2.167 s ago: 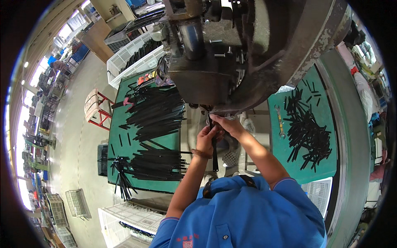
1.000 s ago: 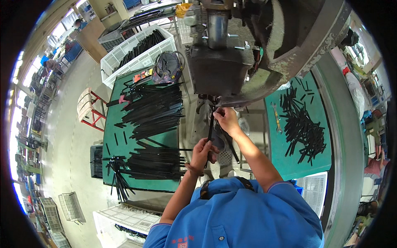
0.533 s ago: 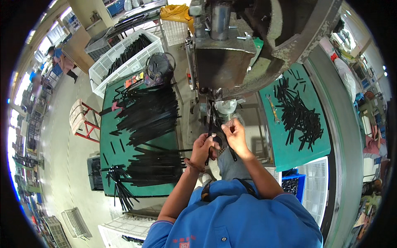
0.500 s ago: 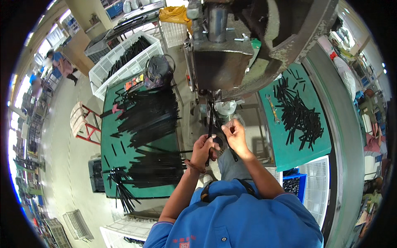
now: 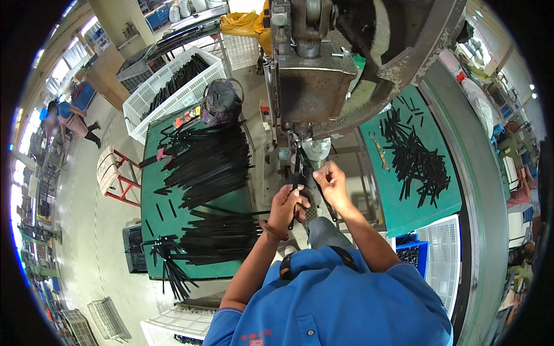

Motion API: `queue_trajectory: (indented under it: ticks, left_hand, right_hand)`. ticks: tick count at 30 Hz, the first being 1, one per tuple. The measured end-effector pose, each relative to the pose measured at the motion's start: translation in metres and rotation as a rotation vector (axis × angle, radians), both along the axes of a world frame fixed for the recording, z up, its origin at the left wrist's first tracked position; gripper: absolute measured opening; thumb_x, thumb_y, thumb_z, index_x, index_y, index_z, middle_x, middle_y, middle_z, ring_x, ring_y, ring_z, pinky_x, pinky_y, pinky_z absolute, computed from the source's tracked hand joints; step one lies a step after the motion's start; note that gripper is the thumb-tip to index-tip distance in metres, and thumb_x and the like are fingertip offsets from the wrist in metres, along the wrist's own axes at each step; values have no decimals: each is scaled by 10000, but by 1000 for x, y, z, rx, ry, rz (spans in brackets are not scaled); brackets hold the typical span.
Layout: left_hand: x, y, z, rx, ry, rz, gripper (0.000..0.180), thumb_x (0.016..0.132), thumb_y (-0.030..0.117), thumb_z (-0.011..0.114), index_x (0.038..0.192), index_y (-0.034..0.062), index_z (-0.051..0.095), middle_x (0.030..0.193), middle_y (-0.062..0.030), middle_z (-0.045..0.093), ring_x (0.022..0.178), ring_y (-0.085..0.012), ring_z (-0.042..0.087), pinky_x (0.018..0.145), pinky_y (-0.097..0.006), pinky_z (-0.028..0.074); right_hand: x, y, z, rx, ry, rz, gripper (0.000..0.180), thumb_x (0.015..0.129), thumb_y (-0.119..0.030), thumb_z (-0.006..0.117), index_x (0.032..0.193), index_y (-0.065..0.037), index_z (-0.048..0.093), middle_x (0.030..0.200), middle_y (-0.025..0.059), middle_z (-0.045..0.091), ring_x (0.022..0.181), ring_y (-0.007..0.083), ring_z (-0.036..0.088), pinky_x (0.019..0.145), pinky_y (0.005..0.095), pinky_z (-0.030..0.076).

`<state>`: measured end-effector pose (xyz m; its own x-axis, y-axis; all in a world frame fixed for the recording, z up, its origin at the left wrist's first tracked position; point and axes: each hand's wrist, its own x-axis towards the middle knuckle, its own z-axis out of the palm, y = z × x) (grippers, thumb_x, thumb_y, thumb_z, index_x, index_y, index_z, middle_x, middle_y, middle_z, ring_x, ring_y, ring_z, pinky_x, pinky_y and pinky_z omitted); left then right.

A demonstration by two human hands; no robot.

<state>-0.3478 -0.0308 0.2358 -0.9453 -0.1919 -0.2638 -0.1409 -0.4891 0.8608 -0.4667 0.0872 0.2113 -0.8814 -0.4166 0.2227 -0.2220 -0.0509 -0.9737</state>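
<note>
My left hand (image 5: 287, 205) is closed round one or more long flat black strips (image 5: 296, 173), which point away from me toward the press. My right hand (image 5: 333, 183) pinches another black strip (image 5: 326, 202) that slants from the press down past my fingertips to near my knee. The far ends of the strips lie under the head of a heavy metal press (image 5: 314, 86), where the tooling is partly hidden. Exactly how many strips my left hand holds I cannot tell.
Long black strips (image 5: 210, 164) are piled on a green table (image 5: 202, 270) at left, beside a dark bag (image 5: 220, 102). Short black pieces (image 5: 418, 161) and a wrench (image 5: 379, 151) lie on the green table at right. White crates (image 5: 441, 254) stand nearby; a person (image 5: 74, 121) is far left.
My right hand has shifted slightly right, and the strip at it now shows more fully, slanting from the press. My left hand keeps its grip. The distant person has moved left.
</note>
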Motion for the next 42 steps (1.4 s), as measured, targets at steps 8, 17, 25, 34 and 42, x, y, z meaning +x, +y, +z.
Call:
queue_trajectory:
  ticks: [8, 17, 25, 34, 42]
  left_hand:
    - [-33, 3, -3, 32, 9, 219, 205, 929, 222, 494, 1018, 39, 518, 720, -10, 567, 481, -85, 522, 417, -217, 398]
    - [-46, 23, -23, 41, -31, 423, 171, 919, 238, 523, 860, 77, 528, 645, 15, 499, 464, -69, 445, 403, -224, 338]
    - [-41, 32, -16, -8, -118, 443, 172, 922, 234, 515, 864, 72, 523, 632, 20, 463, 424, -81, 429, 368, -222, 326]
    - [-42, 34, -33, -61, -153, 470, 182, 898, 238, 555, 869, 58, 544, 622, 25, 462, 414, -71, 432, 352, -221, 332]
    - [-40, 32, -37, -65, -137, 456, 176, 909, 236, 541, 869, 64, 536, 633, 21, 455, 422, -70, 420, 368, -218, 323]
  right_hand:
    - [30, 30, 3, 24, 36, 102, 130, 831, -12, 598, 785, -44, 480, 623, -49, 416, 573, 16, 342, 477, 189, 289]
    - [15, 53, -14, 35, 43, 260, 130, 815, 3, 605, 766, -12, 486, 684, 27, 505, 603, 71, 470, 529, 226, 393]
    - [-50, 14, 21, 119, -102, 263, 127, 799, -92, 660, 771, -17, 562, 614, 5, 528, 554, 44, 471, 475, 219, 368]
    - [-78, -39, 23, -178, -464, 436, 149, 759, -161, 701, 720, -73, 588, 650, -15, 563, 543, 75, 512, 480, 225, 391]
    - [-87, -50, 0, -124, -785, 431, 150, 761, -178, 687, 728, -101, 563, 621, -8, 548, 493, 102, 501, 448, 245, 386]
